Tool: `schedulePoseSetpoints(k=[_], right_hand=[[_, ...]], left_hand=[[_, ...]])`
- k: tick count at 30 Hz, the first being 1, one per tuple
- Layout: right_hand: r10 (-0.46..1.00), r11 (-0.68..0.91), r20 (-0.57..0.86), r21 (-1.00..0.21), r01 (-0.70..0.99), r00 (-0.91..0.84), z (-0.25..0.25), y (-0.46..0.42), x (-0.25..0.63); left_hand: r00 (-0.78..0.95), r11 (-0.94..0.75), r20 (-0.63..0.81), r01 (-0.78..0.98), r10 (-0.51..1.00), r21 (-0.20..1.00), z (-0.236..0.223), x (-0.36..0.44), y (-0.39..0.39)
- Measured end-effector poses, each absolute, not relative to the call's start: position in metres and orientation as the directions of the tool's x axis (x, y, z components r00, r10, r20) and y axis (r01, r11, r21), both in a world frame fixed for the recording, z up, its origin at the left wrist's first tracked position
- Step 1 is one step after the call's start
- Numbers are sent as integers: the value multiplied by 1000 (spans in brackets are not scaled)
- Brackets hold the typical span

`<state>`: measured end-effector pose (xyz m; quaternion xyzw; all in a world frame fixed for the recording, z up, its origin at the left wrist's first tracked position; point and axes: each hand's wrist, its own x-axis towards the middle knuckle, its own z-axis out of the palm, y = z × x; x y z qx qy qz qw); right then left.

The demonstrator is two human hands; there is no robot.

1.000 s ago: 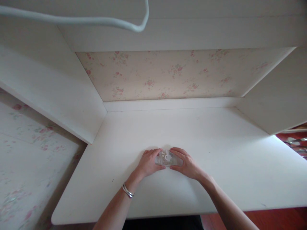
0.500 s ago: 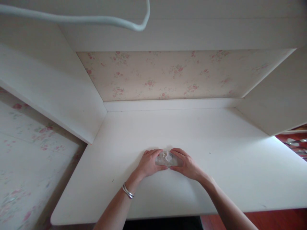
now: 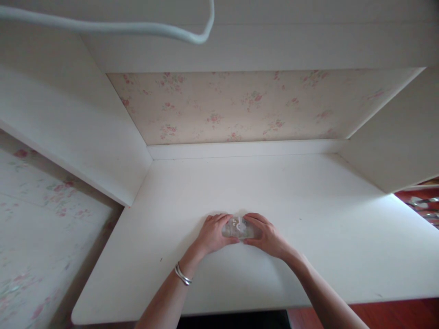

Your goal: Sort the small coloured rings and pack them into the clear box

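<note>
A small, clear plastic box lies on the white desk, with pale shapes showing inside or on it; I cannot make out what they are. My left hand grips its left end, thumb along the near side and fingers along the far side. In the same way my right hand holds the right end. Both palms cover the box's ends, so only its middle is visible. A silver bangle circles my left wrist.
White side panels rise left and right of the desk, and floral wallpaper covers the back. Overhead, a white cable or tube crosses the upper left. Shiny objects lie beyond the right edge. A dark object is under the front edge.
</note>
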<state>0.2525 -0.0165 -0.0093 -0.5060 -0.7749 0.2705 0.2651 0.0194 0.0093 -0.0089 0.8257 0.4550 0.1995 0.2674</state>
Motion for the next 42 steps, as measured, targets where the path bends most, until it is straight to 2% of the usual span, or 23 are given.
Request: schedulePoseSetpoints(k=[12, 19, 28, 34, 39, 42], right_hand=[[935, 314, 96, -677, 666, -342, -11, -16, 254], [930, 342, 141, -669, 659, -339, -11, -20, 249], [922, 382, 171, -558, 737, -348, -13, -20, 243], [919, 378, 161, -620, 688, -360, -11, -18, 246], [952, 271, 120, -754, 598, -281, -16, -19, 257], [963, 244, 121, -773, 586, -242, -22, -18, 260]], left_hand=[[511, -463, 112, 636, 852, 618, -9, 19, 11], [507, -453, 97, 649, 857, 611, -6, 18, 9], [527, -491, 133, 632, 840, 599, -6, 19, 11], [524, -476, 106, 646, 845, 597, -8, 19, 12], [523, -458, 80, 651, 849, 605, -12, 18, 13], [524, -454, 72, 651, 849, 608, -13, 18, 13]])
